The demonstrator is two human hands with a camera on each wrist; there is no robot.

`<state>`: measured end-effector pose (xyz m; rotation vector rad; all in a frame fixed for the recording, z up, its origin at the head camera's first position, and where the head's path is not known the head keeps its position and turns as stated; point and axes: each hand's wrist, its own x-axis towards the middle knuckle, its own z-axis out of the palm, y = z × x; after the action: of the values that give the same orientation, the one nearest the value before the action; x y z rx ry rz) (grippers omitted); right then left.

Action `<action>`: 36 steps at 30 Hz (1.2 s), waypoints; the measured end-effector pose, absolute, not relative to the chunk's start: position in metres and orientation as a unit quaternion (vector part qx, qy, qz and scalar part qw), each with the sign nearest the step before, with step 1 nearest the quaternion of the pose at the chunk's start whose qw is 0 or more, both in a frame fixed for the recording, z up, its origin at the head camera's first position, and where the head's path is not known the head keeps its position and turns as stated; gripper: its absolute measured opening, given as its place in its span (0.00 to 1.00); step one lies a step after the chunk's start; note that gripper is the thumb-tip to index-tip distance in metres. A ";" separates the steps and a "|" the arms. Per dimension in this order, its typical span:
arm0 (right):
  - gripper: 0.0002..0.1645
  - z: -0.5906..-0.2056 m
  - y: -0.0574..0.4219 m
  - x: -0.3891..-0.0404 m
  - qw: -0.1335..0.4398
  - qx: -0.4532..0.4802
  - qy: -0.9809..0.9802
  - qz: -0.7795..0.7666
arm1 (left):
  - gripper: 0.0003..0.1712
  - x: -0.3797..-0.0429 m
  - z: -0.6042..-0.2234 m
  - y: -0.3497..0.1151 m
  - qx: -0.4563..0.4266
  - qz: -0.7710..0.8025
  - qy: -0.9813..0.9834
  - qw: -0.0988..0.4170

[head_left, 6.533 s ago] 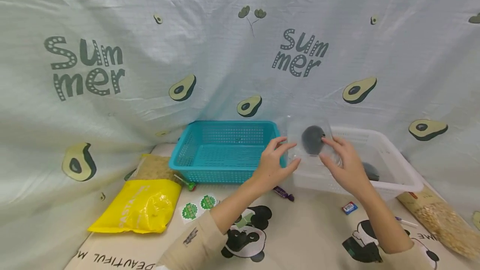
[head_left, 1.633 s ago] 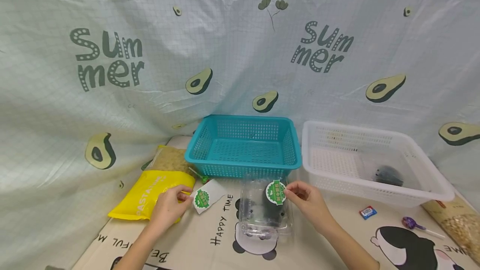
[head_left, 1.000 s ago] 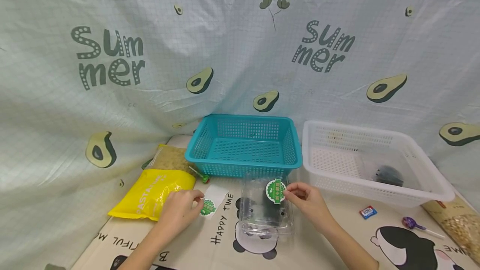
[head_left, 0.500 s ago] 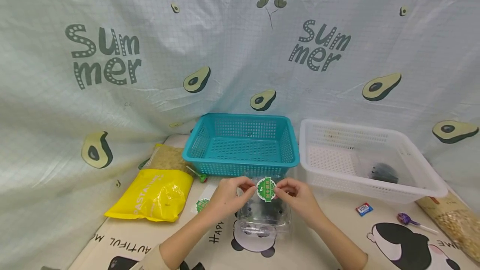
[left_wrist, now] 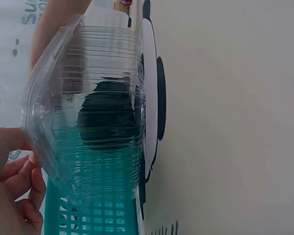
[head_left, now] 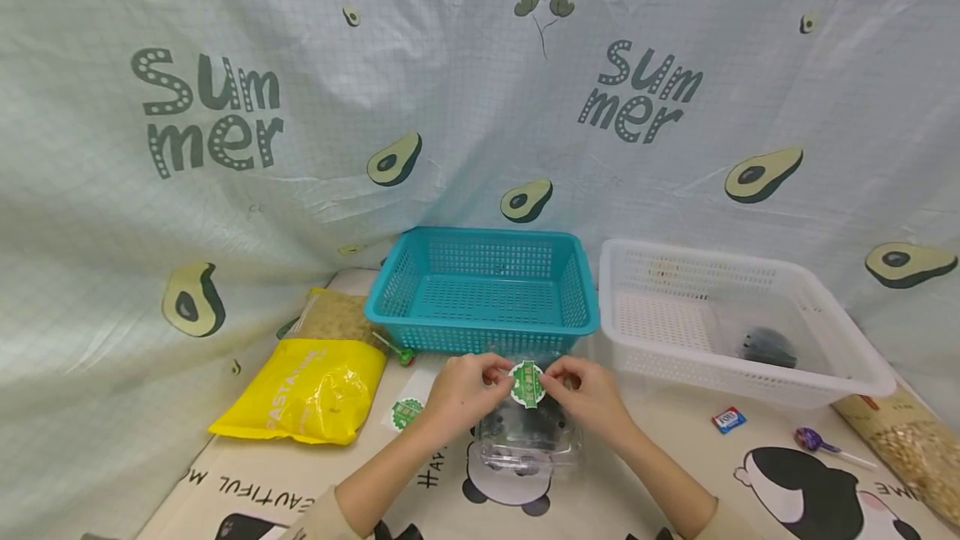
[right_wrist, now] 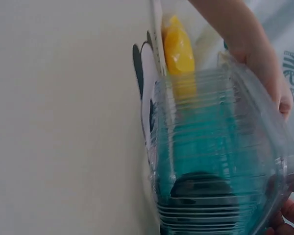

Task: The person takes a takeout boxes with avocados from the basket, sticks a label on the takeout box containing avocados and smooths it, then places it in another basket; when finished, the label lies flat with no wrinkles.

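Observation:
A clear plastic clamshell box (head_left: pixel 517 458) stands on the table in front of the teal basket, with a dark round item (left_wrist: pixel 108 115) inside. A round green and white sticker (head_left: pixel 527 384) is at the box's lid; whether it touches the lid all over I cannot tell. My left hand (head_left: pixel 467 390) pinches the sticker's left edge, and my right hand (head_left: pixel 588 397) pinches its right edge. Both wrist views show the hands at the lid, beyond the ribbed box wall. Left of the box lies the backing sheet with another green sticker (head_left: pixel 407 413), partly behind my left wrist.
Behind the box is a teal basket (head_left: pixel 480 332). To its right, a white basket (head_left: pixel 750 386) holds a similar clear box with a dark item. A yellow pasta bag (head_left: pixel 300 390), lollipops (head_left: pixel 810 440), a small blue-red packet (head_left: pixel 728 418) and a bag of grains (head_left: pixel 907 432) lie around.
The clear box came from over the white basket to the table. My left hand released the backing sheet and joined my right hand at the sticker, which has shifted slightly left and down.

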<state>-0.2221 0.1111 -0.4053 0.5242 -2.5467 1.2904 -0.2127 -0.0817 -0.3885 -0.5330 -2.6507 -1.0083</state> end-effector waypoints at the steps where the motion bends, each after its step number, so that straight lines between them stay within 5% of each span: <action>1: 0.06 -0.406 0.110 -0.224 0.131 0.181 -0.877 0.425 | 0.09 -0.214 -0.390 -0.081 -0.185 -0.329 -0.916 0.137; 8: 0.11 -0.411 0.108 -0.227 0.168 0.187 -0.897 0.364 | 0.07 -0.216 -0.394 -0.077 -0.199 -0.231 -0.930 0.205; 17: 0.10 -0.413 0.108 -0.229 0.173 0.182 -0.901 0.353 | 0.05 -0.221 -0.397 -0.076 -0.226 -0.204 -0.927 0.218; 22: 0.11 -0.409 0.110 -0.233 0.206 0.266 -0.886 0.320 | 0.05 -0.221 -0.401 -0.082 -0.309 -0.186 -0.897 0.254; 28: 0.13 -0.405 0.113 -0.233 0.180 0.379 -0.877 0.233 | 0.15 -0.212 -0.403 -0.091 -0.407 -0.141 -0.874 0.225; 36: 0.11 -0.405 0.115 -0.228 0.190 0.371 -0.889 0.190 | 0.19 -0.205 -0.405 -0.097 -0.421 -0.100 -0.872 0.229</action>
<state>-0.2281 0.1153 -0.4046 1.0429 -2.4981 0.5340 -0.2051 -0.0974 -0.4051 -1.1585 -2.4010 -0.2760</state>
